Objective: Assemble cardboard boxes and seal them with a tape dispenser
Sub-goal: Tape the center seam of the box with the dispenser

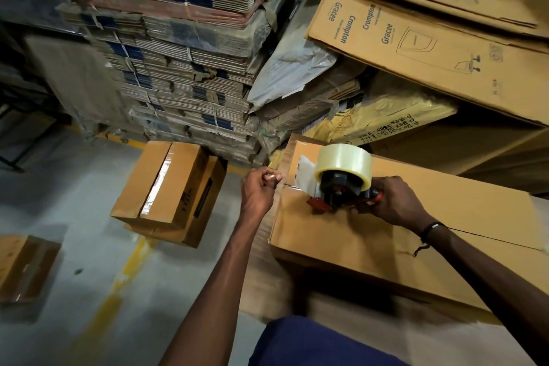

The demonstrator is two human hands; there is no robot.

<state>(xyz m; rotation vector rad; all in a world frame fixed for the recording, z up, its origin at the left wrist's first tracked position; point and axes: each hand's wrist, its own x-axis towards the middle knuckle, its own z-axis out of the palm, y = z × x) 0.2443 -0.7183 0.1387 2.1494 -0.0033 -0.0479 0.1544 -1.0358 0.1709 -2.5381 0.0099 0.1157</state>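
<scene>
A brown cardboard box [350, 235] lies in front of me with its top flaps closed along a centre seam. On its top stands a tape dispenser [341, 184] with a clear tape roll, a black body and a red handle. My right hand [392, 199] grips the handle. My left hand [258, 187] is at the box's left edge and pinches the free end of the tape, which runs taut from the dispenser to my fingers.
A taped box [169, 190] sits on the grey floor to the left, another box [23, 267] at the far left edge. A tall stack of bundled flat cartons [184, 53] stands behind. Large printed flat cartons [416, 41] lean at the upper right. A yellow floor line [118, 285] runs diagonally.
</scene>
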